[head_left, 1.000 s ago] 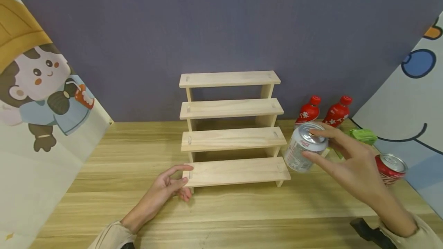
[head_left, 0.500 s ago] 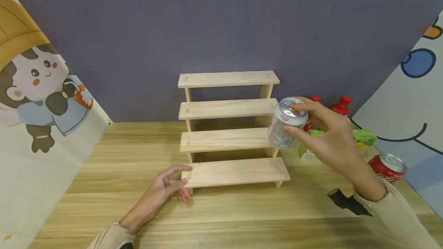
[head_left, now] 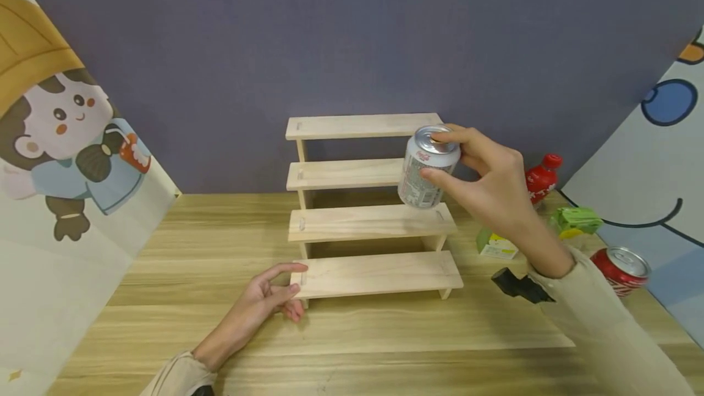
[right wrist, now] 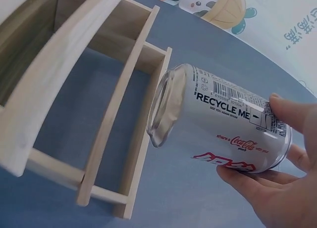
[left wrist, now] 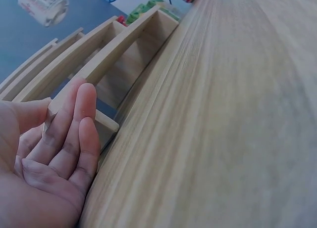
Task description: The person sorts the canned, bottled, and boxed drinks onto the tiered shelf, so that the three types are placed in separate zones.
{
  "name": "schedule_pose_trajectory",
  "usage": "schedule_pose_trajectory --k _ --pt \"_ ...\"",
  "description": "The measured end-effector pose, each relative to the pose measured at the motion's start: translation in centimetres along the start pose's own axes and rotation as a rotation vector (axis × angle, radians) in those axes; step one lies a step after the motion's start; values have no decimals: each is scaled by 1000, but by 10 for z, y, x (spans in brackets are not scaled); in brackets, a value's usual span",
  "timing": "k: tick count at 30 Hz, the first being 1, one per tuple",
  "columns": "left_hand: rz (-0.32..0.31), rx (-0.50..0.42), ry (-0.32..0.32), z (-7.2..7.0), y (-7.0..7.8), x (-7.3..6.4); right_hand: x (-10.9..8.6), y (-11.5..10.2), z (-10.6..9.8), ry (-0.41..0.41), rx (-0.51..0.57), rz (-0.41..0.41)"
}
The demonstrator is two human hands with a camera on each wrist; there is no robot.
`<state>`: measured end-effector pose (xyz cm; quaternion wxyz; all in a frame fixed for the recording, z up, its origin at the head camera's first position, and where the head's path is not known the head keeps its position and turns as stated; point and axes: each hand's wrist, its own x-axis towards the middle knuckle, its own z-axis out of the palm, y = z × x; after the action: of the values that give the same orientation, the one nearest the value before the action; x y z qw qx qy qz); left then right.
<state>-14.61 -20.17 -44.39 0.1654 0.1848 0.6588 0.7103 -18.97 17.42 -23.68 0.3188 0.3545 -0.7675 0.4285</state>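
A white and silver Coca-Cola can (head_left: 420, 179) is held in the air by my right hand (head_left: 492, 185), thumb on one side and fingers on the other near its top. It hangs upright in front of the right end of the upper steps of a pale wooden tiered shelf (head_left: 371, 275). The right wrist view shows the can's base (right wrist: 168, 107) apart from the shelf boards. With my left hand (head_left: 266, 295) I pinch the left end of the lowest step. In the left wrist view, the thumb and fingers (left wrist: 85, 102) lie around that board's end.
Right of the shelf stand a red bottle (head_left: 540, 181), a green-topped pack (head_left: 577, 220), a small green and white carton (head_left: 497, 246) and a red can (head_left: 621, 269). A dark wall (head_left: 220, 78) rises behind the shelf, with printed panels at both sides.
My right hand has carried the white can up and to the left, from beside the shelf to in front of its upper right part. The left hand stays on the lowest step.
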Motion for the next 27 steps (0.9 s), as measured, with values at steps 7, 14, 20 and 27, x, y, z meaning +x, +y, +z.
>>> schedule_pose_trajectory --k 7,14,20,27 --pt "11 -7 -6 -1 0 0 25 3 16 -2 50 -5" --pt "2 -8 -3 0 1 0 51 0 35 2 92 -3" --pt "7 1 -3 1 1 2 70 6 51 11 115 -18" --pt "7 -3 -8 0 1 1 92 6 69 2 143 8"
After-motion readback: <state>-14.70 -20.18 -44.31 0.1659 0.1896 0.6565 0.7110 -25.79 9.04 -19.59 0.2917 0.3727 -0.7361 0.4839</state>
